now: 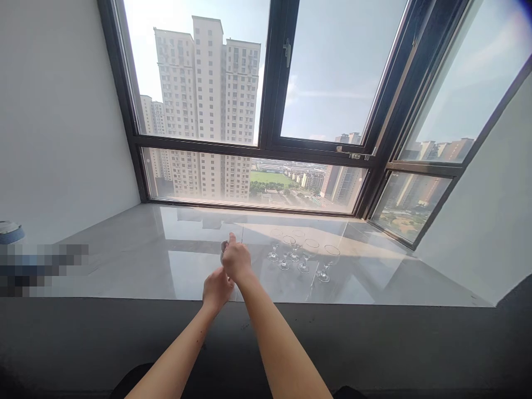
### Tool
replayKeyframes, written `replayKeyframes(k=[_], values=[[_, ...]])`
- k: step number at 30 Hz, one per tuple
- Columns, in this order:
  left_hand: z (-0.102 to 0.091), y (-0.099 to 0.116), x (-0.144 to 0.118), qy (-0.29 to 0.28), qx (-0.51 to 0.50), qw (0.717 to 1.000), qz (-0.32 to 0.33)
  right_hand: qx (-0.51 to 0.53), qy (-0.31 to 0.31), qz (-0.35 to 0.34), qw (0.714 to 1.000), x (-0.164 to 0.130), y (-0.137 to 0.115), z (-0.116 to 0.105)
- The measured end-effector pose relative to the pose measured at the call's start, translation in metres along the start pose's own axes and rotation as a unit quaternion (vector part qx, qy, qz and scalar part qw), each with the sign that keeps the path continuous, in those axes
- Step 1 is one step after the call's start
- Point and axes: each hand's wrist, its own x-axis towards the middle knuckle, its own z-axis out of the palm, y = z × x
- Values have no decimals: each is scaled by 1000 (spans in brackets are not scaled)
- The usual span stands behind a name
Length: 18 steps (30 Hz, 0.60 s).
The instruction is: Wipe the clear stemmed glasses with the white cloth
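Over the near part of the glossy window sill (124, 260), my two hands are close together, one above the other. My left hand (218, 289) is the lower one, its fingers closed round something that the hand itself hides. Just above it, my right hand (236, 259) is closed too, with one finger pointing up. A small pale grey thing (223, 247) shows at the left side of my right hand; whether it is glass or cloth I cannot tell. To the right, several clear stemmed wine glasses (325, 266) stand upright in a loose group, apart from both hands.
Behind the sill rises a dark-framed window (249, 145) with a handle (287, 52). White walls (62, 111) bound both sides. A blue and white object (11, 233) lies at the far left beside a pixelated patch. The sill's front edge runs below my hands.
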Motion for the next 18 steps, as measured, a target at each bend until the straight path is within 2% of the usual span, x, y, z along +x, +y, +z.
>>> replayKeyframes(k=[9,14,18], values=[[0,-1,-2,-13,24,1000,11,74,10,26,997,3,-2,3],[4,-3,1,-9,21,1000,4,70,19,24,997,1,-2,2],[4,-3,1,-6,16,1000,7,26,10,27,999,1,-3,3]])
